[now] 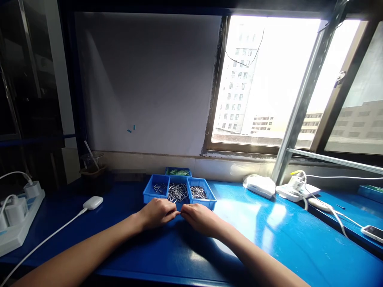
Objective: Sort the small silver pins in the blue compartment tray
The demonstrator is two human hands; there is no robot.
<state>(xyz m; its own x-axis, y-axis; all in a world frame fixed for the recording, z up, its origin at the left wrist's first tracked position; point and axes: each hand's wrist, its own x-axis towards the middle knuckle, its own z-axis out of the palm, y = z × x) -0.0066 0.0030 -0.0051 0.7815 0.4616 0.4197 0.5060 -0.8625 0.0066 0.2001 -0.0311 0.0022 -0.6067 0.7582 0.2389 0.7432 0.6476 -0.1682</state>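
My left hand (160, 212) and my right hand (198, 217) meet fingertip to fingertip just in front of the blue bins. Both are closed in a pinch; what lies between the fingers is too small to make out. Behind them is a loose pile of thin metal pins (178, 192), between two bins. The left blue bin (147, 197) holds a few similar pins, while the right blue bin (212, 195) carries a thicker layer of them. My hands partly cover the near edges of the bins and the pile.
A small blue tray (178, 169) with green packets stands behind. On the left are a white charger case (93, 203) with its cable, a power strip (22, 223) and a drink cup (92, 165). At right lie a white packet (259, 185), another power strip (297, 190) and a phone (372, 233).
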